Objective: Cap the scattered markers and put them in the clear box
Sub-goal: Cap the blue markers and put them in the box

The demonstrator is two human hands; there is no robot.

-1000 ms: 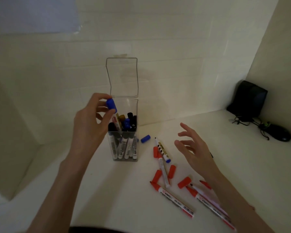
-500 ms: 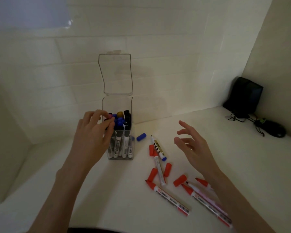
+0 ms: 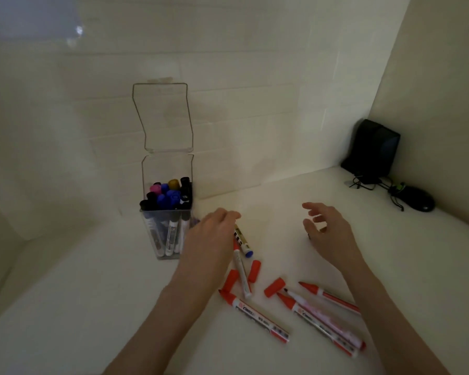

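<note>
Left hand [image 3: 211, 236] has left the clear box [image 3: 167, 212] and now reaches down, palm down, fingers loose and empty, over the blue-ended marker [image 3: 241, 240] on the surface [image 3: 92, 307]. Right hand [image 3: 328, 234] still hovers open. Red markers [image 3: 255, 315] lie scattered nearby.

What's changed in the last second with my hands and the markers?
The left hand let go of the blue-capped marker, which now stands in the clear box, then moved down and right to the table, over the blue-ended marker and the spot where the loose blue cap lay. The right hand still hovers open and empty. The red markers and red caps lie where they were.
</note>
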